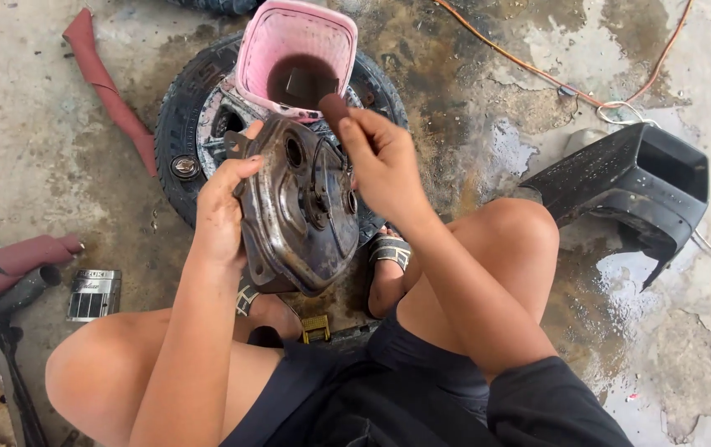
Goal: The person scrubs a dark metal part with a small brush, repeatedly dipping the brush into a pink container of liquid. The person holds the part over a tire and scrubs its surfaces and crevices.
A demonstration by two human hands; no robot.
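- The concrete floor (40, 165), wet and stained, carries everything; the person squats on it, knees at 7 and 4 o'clock of the frame.
- A small tyre with wheel (185, 108) lies flat at 12 o'clock from the hands, with a pink plastic tub (293, 37) of dark liquid standing on it.
- A black plastic body panel (629, 186) lies at 3 o'clock, well apart from the hands.
- The metal engine cover (301, 211), greasy, rusted brown and pierced with holes, is held up in the middle, above the feet and just before the tyre. It looks rigid and fairly heavy, a cast part; the oily film probably makes it slippery, so the rim and its outer edge seem the surest places to hold.
- The left hand (221, 211) has its grip clenched on the cover's left edge at 9 o'clock, thumb over the rim.
- The right hand (382, 161) pinches a small dark reddish pad (335, 106), maybe abrasive, at the cover's 1 o'clock corner.
- A small metal badge plate (93, 293) lies at 8 o'clock.
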